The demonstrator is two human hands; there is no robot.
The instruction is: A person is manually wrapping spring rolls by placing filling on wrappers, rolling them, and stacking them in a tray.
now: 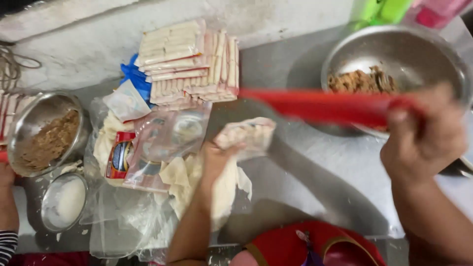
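The right hand [422, 143], at the right of the frame, was closed around a blurred red spatula [320, 106] reaching left across the middle. The left hand [217, 157], at centre, gripped a pale folded wrapper [246, 134], forearm rising from the lower edge. At upper right, a steel bowl [423, 49] held brown filling [362, 81]. At left, a smaller steel bowl [29, 118] held similar brown mince, with a small white-filled dish [64, 202] below it.

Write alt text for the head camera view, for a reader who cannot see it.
Over a steel table, the person's right hand grips a blurred red utensil in front of a metal bowl of brown filling, while the left hand holds a pale wrapper. Stacked folded rolls, plastic bags and two smaller bowls lie to the left.
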